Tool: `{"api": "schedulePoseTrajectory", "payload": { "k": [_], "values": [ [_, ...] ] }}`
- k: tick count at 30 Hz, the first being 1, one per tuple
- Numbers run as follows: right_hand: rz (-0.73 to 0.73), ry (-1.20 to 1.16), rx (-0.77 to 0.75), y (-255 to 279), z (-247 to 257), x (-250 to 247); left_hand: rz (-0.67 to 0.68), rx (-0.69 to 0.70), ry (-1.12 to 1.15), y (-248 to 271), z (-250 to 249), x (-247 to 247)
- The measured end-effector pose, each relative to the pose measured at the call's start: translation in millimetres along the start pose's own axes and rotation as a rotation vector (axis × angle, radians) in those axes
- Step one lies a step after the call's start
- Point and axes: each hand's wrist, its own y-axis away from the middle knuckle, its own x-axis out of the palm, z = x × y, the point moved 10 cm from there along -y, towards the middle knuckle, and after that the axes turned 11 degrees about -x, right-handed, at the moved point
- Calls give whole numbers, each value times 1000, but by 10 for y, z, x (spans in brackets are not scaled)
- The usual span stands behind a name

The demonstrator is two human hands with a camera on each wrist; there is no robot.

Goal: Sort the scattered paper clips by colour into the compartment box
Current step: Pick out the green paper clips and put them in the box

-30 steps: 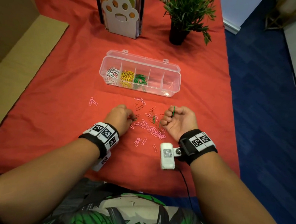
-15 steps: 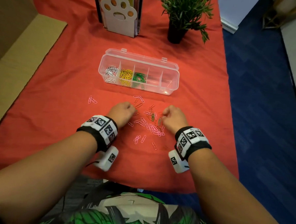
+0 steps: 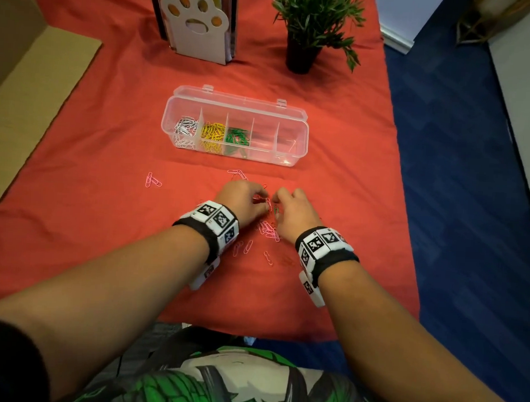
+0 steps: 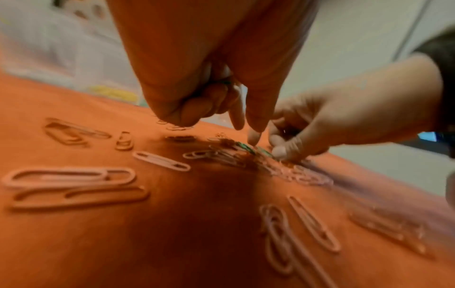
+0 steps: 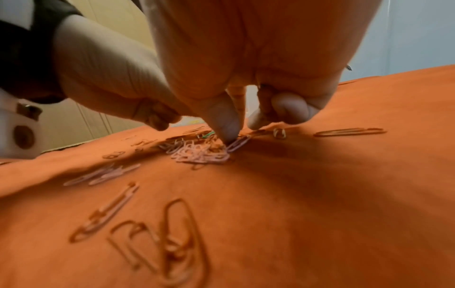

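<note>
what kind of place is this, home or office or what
Probably an office or study desk, though that is a guess: a table under an orange-red cloth, a white paw-shaped bookend holding books, a small potted green plant, and blue carpet beside it.

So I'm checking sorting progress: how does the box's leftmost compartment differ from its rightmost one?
In the clear plastic compartment box, the leftmost compartment holds a heap of white paper clips; the rightmost compartment shows no clips, only the red cloth through its floor. The leftmost sits beside the yellow clips; the rightmost sits beside another clipless section. Both look alike in size and stand uncovered under the open lid.
</note>
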Motion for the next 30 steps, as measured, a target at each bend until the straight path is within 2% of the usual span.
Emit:
{"api": "schedulePoseTrajectory", "payload": {
  "k": [4,10,13,15,16,19,20,22,25,30],
  "values": [
    [-13,-16,3,8,-36,1,-55,106,-239,-3,-154,103],
    [-73,-163,49,-6,-91,-124,-75,88,-167,5,-77,60],
    [-107,-467,202,29,-225,-144,-69,21,59,17,53,-5],
    [-143,-750,305,86,-269,-113,-29,-88,271,16,193,-38],
    [-161,-909,343,107,-265,-84,6,-159,420,23,277,-51],
    [-211,-1336,392,129,-148,-85,204,-359,1059,105,385,-32],
    [-222,-1455,399,126,-100,-105,256,-392,1206,118,368,-61],
    [-229,-1639,417,98,-21,-127,290,-429,1320,98,340,-184],
    [-194,-1696,414,33,96,-170,269,-444,1344,-36,278,-473],
    [-192,-1447,341,-47,206,-348,211,-461,1343,-327,91,-884]
  ]
}}
